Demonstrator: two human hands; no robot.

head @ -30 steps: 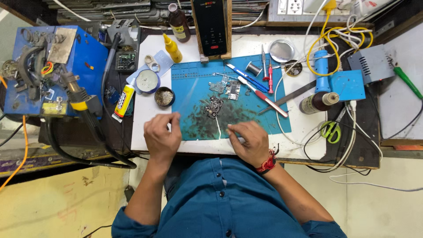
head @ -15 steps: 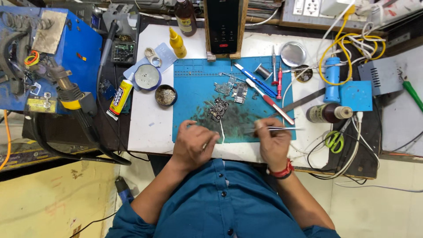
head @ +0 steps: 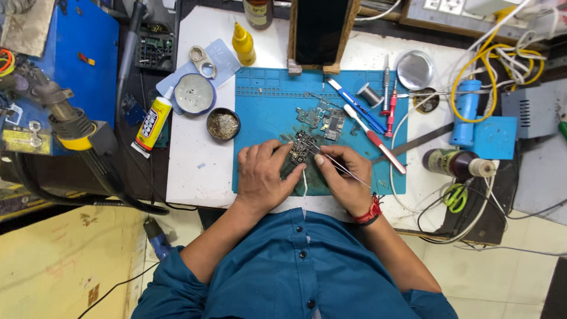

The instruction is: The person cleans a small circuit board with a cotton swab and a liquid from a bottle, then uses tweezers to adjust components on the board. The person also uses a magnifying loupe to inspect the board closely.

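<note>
— On the blue mat (head: 266,106), what lay under the hands?
— A small circuit board (head: 302,147); the left hand (head: 263,174) pinned it with its fingers closed on its edge.
— And the right hand (head: 345,177)?
— Its grip pinched thin tweezers (head: 342,168), tips at the board. More board pieces (head: 328,121) lay just beyond, screwdrivers (head: 378,139) to the right.

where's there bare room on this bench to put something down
Bare white tabletop lies left of the blue mat, below the round tin and glue tube. The mat's upper left is also free. It is crowded around both hands and right of the mat, among cables and bottle.
</note>
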